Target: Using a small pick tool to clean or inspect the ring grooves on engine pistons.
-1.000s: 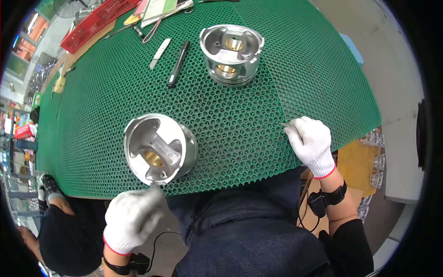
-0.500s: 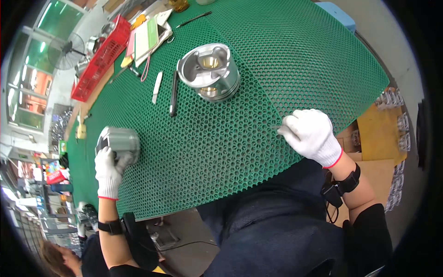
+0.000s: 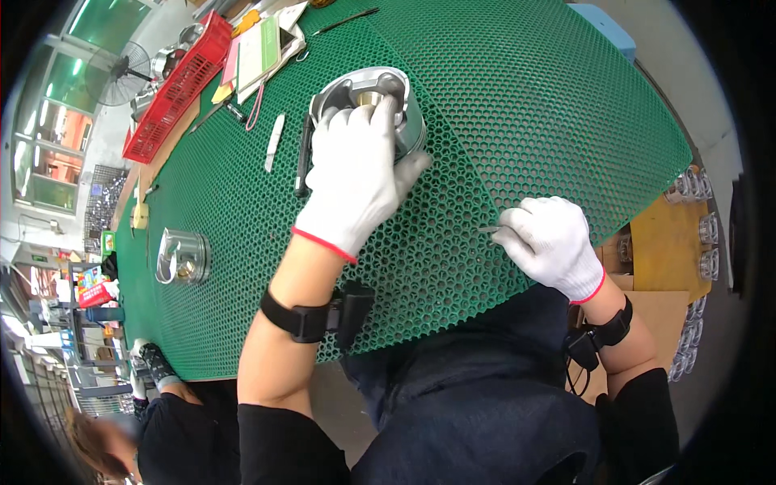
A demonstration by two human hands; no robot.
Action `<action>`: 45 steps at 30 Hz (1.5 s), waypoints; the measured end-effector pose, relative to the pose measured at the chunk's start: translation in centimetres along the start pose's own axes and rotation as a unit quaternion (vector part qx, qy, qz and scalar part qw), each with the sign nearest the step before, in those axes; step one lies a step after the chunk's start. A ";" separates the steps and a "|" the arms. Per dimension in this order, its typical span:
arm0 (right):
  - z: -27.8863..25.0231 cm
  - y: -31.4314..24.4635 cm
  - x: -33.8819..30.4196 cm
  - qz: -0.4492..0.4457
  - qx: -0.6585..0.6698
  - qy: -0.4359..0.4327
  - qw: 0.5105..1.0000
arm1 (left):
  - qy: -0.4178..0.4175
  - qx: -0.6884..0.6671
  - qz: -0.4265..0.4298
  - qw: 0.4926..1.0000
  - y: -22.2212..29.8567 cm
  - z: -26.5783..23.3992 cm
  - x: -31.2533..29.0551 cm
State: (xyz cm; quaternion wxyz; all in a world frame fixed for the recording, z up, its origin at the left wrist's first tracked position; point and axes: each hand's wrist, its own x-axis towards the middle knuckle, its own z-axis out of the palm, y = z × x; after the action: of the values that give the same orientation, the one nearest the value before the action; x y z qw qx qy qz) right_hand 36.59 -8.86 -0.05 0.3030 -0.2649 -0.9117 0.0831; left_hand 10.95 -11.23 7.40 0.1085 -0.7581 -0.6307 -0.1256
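Note:
At the middle of the green mat a silvery engine piston [image 3: 415, 121] stands with its hollow side up. My left hand [image 3: 352, 170], in a white glove, grips it from the near side, fingers over the rim and thumb along the outer wall. That hand hides much of the piston. A second piston [image 3: 184, 257] lies on its side at the left of the mat. My gloved right hand [image 3: 550, 242] is closed over the mat's near right part. From its fingers pokes the thin grey metal tip [image 3: 488, 229] of a small tool; the glove covers the rest.
Left of the standing piston lie a black pen-like tool [image 3: 304, 158] and a white-handled blade [image 3: 275, 141]. Farther back are papers [image 3: 263, 56] and a red basket [image 3: 179, 89] of metal parts. More pistons [image 3: 693, 184] stand low at the right. A co-worker [image 3: 174, 436] is at lower left.
My left hand has let go of the left piston, which now sits a little farther left, and has moved right onto the standing piston. My right hand has barely moved.

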 end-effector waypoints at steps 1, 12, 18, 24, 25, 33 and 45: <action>-0.1 0.0 0.0 -0.009 0.009 -0.001 1.000 | 0.019 -0.040 -0.017 0.999 0.2 0.3 -0.1; -0.4 0.7 -0.5 -0.034 0.071 0.017 0.997 | 0.061 -0.559 -0.392 0.728 3.2 -1.6 -11.4; 0.3 0.1 -0.2 -0.029 0.048 0.014 0.998 | -0.014 -0.532 -0.420 0.735 6.5 -0.3 -15.7; 0.5 -0.5 -0.1 -0.009 0.018 -0.014 1.000 | -0.017 -0.139 -0.201 0.970 7.6 3.8 -21.3; 0.6 -0.5 -0.1 -0.001 0.026 -0.014 1.000 | -0.014 -0.142 -0.202 0.969 7.6 4.0 -21.5; 0.7 -0.6 -0.3 0.002 -0.002 -0.018 1.000 | 0.063 -0.343 -0.269 0.898 8.2 5.5 -23.0; 0.7 -0.6 -0.3 0.007 0.001 -0.012 1.000 | 0.021 -0.294 -0.232 0.927 8.0 5.6 -23.0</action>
State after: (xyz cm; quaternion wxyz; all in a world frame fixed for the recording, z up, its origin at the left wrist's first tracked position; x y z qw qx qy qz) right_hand 36.14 -9.51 -0.61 0.2914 -0.2699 -0.9134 0.0888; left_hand 15.15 -32.23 -5.51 -0.1382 -0.5860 -0.7209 -0.3433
